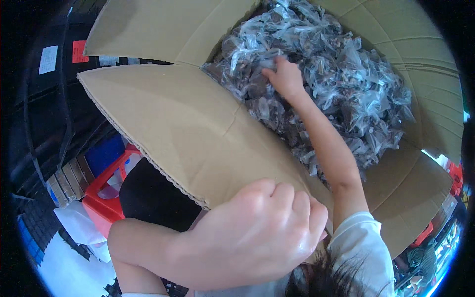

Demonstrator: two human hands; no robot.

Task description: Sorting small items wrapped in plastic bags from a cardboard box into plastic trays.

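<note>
A big open cardboard box [173, 109] is heaped with small clear plastic bags [346, 74] whose dark contents are too small to make out. My right hand [287, 79] reaches over the box's edge into the heap. Its thumb and fingers close on a crinkled clear plastic bag [267, 63] at the left part of the pile. Close in front of me, my left hand [262, 227] is raised in a fist, its back facing up. The fist's inside is hidden, so anything held there does not show.
Wide cardboard flaps [148, 29] fold outward around the box. At the left are a red plastic stool [106, 193], a white plastic bag [81, 222], small cartons [69, 180] and black sheeting [39, 109]. Red items and clutter [423, 262] sit at the far right.
</note>
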